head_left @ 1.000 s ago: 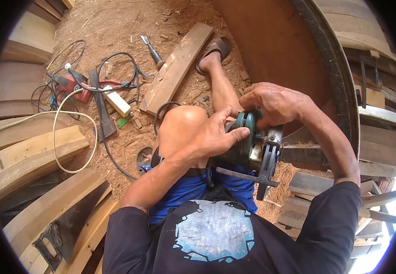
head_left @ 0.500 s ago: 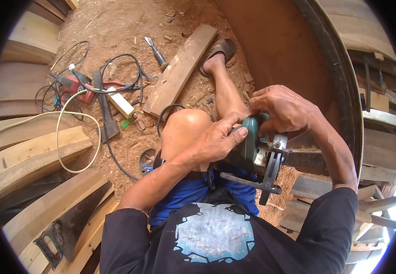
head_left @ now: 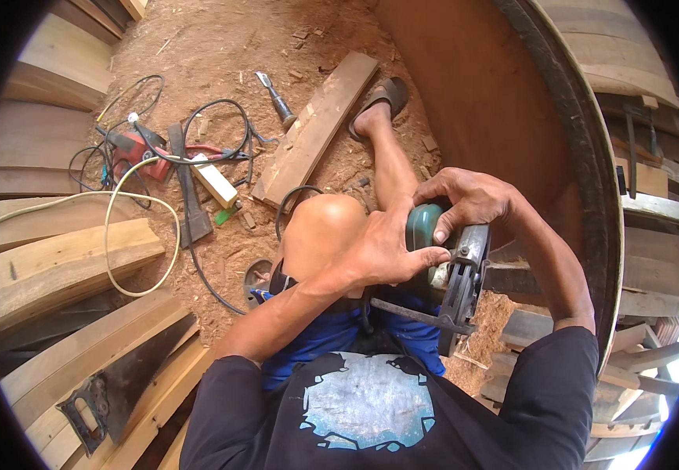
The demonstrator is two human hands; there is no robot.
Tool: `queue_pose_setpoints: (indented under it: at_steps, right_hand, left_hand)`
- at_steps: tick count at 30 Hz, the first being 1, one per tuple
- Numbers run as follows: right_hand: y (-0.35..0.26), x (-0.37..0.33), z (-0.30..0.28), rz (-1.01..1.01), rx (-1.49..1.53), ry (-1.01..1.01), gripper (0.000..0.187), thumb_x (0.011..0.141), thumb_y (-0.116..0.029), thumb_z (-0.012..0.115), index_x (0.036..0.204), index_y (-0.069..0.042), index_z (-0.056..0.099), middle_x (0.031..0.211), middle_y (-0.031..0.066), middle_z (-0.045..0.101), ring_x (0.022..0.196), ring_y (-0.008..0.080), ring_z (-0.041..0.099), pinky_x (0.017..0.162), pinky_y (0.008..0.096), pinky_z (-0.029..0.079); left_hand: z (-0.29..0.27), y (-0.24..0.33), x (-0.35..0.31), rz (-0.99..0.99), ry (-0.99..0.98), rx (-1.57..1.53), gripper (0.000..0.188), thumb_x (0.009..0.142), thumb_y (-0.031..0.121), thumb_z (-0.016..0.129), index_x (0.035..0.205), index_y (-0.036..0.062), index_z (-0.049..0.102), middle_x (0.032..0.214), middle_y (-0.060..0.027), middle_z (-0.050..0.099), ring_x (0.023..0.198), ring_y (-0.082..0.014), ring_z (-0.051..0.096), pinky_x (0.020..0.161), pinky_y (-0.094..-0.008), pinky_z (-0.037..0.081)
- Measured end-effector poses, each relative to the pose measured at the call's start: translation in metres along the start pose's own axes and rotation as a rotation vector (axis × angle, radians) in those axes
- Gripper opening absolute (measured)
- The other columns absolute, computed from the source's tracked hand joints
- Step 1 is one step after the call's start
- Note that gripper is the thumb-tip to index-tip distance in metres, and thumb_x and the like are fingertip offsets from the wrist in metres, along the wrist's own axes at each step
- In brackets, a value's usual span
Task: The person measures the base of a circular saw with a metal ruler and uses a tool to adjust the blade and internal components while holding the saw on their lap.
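Holding a green power tool (head_left: 424,225) above the blue-clad lap, just beside the bare knee (head_left: 325,223), both hands grasp it in the head view. The left grip (head_left: 382,249) lies along its left side, thumb stretched toward the metal frame (head_left: 471,254); the right grip (head_left: 471,194) curls over the far end, thumb pressed to the housing.

If either hold loosened, the heavy-looking frame could tip the tool onto the thighs. With the left thumb so near the metal linkage, a pinch seems possible should that part swing. A black cord (head_left: 280,211) looping by the knee might snag and tug.

Most left fingers, the right fingertips and the tool's underside are hidden. Whether the cord feeds this tool cannot be told. The curved brown panel (head_left: 488,94) is cut off at the top.
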State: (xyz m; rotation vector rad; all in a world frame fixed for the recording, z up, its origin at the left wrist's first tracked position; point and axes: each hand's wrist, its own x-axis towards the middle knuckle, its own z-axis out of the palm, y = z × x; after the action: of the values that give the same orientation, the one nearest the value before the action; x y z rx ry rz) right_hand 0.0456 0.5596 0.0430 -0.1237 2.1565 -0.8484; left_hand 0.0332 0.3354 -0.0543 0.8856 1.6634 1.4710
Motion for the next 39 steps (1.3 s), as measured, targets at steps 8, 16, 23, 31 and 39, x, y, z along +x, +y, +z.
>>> queue_pose_setpoints:
  at_steps: [8, 16, 23, 31, 39]
  right_hand:
    - [-0.03, 0.01, 0.005, 0.022, -0.024, -0.022, 0.056, 0.075, -0.026, 0.094, 0.117, 0.004, 0.074, 0.098, 0.0176, 0.078, 0.096, 0.0264, 0.075, 0.085, 0.0413, 0.056]
    - [-0.041, -0.009, 0.03, -0.083, -0.007, 0.024, 0.063, 0.09, -0.048, 0.082, 0.118, 0.007, 0.071, 0.105, 0.0222, 0.075, 0.104, 0.0345, 0.073, 0.091, 0.0447, 0.054]
    - [0.039, -0.074, 0.082, -0.198, 0.816, 0.083, 0.066, 0.101, -0.029, 0.069, 0.151, 0.012, 0.054, 0.146, 0.0241, 0.065, 0.142, 0.0299, 0.057, 0.121, 0.0407, 0.041]
    - [0.069, -0.044, 0.13, -0.618, 1.096, 0.188, 0.089, 0.096, -0.045, 0.077, 0.157, 0.012, 0.046, 0.148, 0.0217, 0.064, 0.14, 0.028, 0.058, 0.119, 0.0408, 0.042]
    - [0.062, -0.037, 0.147, -0.625, 0.945, 0.462, 0.081, 0.103, -0.057, 0.064, 0.151, 0.008, 0.056, 0.142, 0.0172, 0.068, 0.133, 0.0233, 0.062, 0.114, 0.0379, 0.047]
  left_hand:
    - [-0.006, -0.019, -0.007, 0.169, 0.072, -0.023, 0.067, 0.086, 0.026, 0.079, 0.139, -0.0015, 0.049, 0.102, -0.0275, 0.073, 0.097, -0.0429, 0.075, 0.086, -0.0503, 0.06]
    - [-0.028, -0.031, -0.034, 0.515, 0.076, 0.074, 0.06, 0.079, 0.02, 0.079, 0.13, 0.0007, 0.053, 0.091, -0.0191, 0.07, 0.086, -0.0385, 0.073, 0.081, -0.0435, 0.058]
    - [-0.043, -0.014, -0.073, 0.306, -0.062, 0.06, 0.052, 0.071, 0.012, 0.082, 0.119, 0.0008, 0.062, 0.101, -0.0144, 0.067, 0.094, -0.0262, 0.068, 0.087, -0.0367, 0.053]
    - [-0.055, 0.012, -0.063, 0.354, -0.109, 0.264, 0.062, 0.074, 0.015, 0.087, 0.129, 0.0008, 0.065, 0.105, -0.0141, 0.069, 0.097, -0.0294, 0.07, 0.091, -0.0388, 0.054]
    - [-0.033, 0.095, -0.025, 0.308, -0.329, 1.024, 0.077, 0.08, 0.024, 0.088, 0.144, -0.0007, 0.053, 0.118, -0.0222, 0.07, 0.112, -0.0417, 0.068, 0.092, -0.0497, 0.056]
